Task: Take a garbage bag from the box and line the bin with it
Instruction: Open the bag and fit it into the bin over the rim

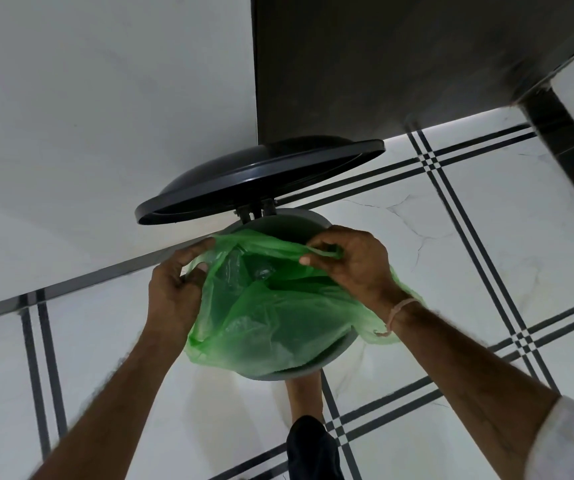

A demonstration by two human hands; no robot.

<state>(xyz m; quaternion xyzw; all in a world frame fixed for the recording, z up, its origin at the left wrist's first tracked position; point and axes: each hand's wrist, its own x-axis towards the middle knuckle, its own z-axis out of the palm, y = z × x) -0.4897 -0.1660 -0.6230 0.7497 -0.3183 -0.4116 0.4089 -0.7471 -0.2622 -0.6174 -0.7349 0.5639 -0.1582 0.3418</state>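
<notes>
A thin green garbage bag [265, 327] hangs spread over the mouth of a round grey pedal bin [289, 226] on the floor. The bin's dark lid [261, 178] stands tilted up behind it. My left hand [174, 292] grips the bag's edge at the bin's left rim. My right hand [351, 261] pinches the bag's far edge near the back right of the rim. The bag's near side drapes over the front rim. Through the plastic, the inside of the bin shows dimly. No box is in view.
My foot [304, 400] in a dark trouser leg presses at the bin's front base. A white wall [105, 98] stands to the left and a dark cabinet [400, 57] sits behind the bin. The floor is white marble tile with black stripes [452, 220].
</notes>
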